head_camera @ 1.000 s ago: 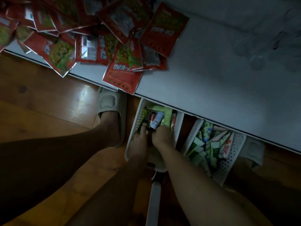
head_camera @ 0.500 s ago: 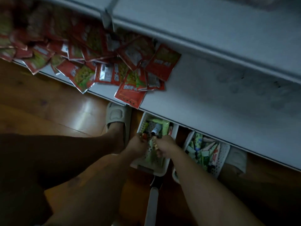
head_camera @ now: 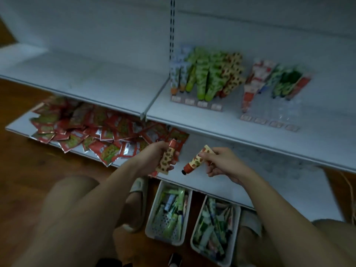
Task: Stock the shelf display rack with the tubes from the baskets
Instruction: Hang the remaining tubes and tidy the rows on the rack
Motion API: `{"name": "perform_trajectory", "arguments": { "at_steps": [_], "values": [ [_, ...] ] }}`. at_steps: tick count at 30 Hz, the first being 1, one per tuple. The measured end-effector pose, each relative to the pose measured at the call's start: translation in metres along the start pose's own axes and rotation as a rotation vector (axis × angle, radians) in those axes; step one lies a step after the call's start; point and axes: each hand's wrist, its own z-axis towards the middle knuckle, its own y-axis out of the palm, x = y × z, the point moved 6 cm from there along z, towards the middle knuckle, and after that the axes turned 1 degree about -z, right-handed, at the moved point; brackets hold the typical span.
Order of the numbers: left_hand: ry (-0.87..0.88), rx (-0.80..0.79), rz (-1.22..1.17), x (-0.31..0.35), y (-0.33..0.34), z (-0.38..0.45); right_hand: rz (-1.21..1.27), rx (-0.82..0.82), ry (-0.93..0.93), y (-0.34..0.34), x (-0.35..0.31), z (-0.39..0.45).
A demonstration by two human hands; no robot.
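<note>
My left hand (head_camera: pixel 154 157) grips a cream tube with red spots (head_camera: pixel 167 158), its red cap pointing up. My right hand (head_camera: pixel 221 162) pinches a second spotted tube (head_camera: pixel 196 159) by its flat end, cap hanging down and left. Both hands are raised over the bottom shelf, above two white baskets on the floor: the left basket (head_camera: pixel 150 224) and the right basket (head_camera: pixel 236 224), each holding several tubes. On the middle shelf (head_camera: pixel 192 120) stand a left display rack (head_camera: pixel 198 103) filled with tubes and a right display rack (head_camera: pixel 269 120) partly filled.
A heap of red snack packets (head_camera: pixel 92 132) covers the left of the bottom shelf (head_camera: pixel 231 182). My knees and a sandalled foot (head_camera: pixel 136 205) are by the baskets on the wooden floor (head_camera: pixel 19 160). A slotted upright (head_camera: pixel 172 26) divides the shelf back.
Both hands have lifted out of the left basket, each with a spotted tube, and risen in front of the shelves. My view has tilted up, bringing the racks into sight.
</note>
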Motion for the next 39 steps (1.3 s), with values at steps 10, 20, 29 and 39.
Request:
{"name": "perform_trajectory", "arguments": {
  "at_steps": [10, 20, 29, 39],
  "values": [
    [0.217, -0.259, 0.042, 0.097, 0.077, -0.029, 0.348, -0.043, -0.127, -0.044, -0.058, -0.036],
    [0.357, -0.327, -0.005, 0.141, 0.096, 0.005, 0.497, -0.04, -0.245, -0.08, -0.102, -0.008],
    [0.472, -0.205, -0.006, 0.169, 0.08, 0.065, 0.062, 0.349, -0.362, -0.112, -0.132, 0.041],
    [0.449, -0.139, 0.048, 0.162, 0.079, 0.08, -0.361, 0.72, -0.527, -0.121, -0.157, 0.04]
  ]
}}
